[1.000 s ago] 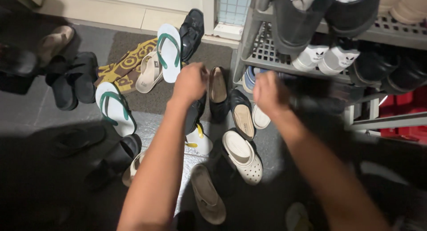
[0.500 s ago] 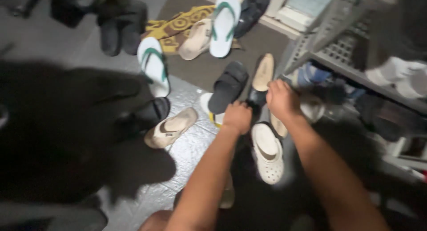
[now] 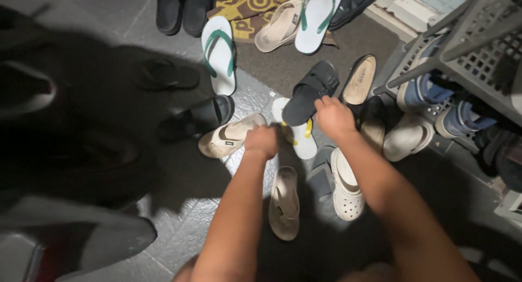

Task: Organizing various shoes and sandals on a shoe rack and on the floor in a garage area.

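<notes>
Grey floor tiles (image 3: 179, 233) are littered with footwear beside a grey rack (image 3: 478, 48). Her left hand (image 3: 262, 141) curls closed at the beige slipper (image 3: 231, 136), which lies sideways, toe leftward. Right hand (image 3: 333, 118) closes on the black slide sandal (image 3: 310, 93), angled up-right.

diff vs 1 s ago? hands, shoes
Both hands dropped from rack height to the floor pile. The left hand now rests at the beige slide sandal; the right hand touches the black slide lying over the white-and-yellow flip-flop. Whether either grips is unclear. The white clog and green-strapped flip-flops look unmoved; the camera tilted.
</notes>
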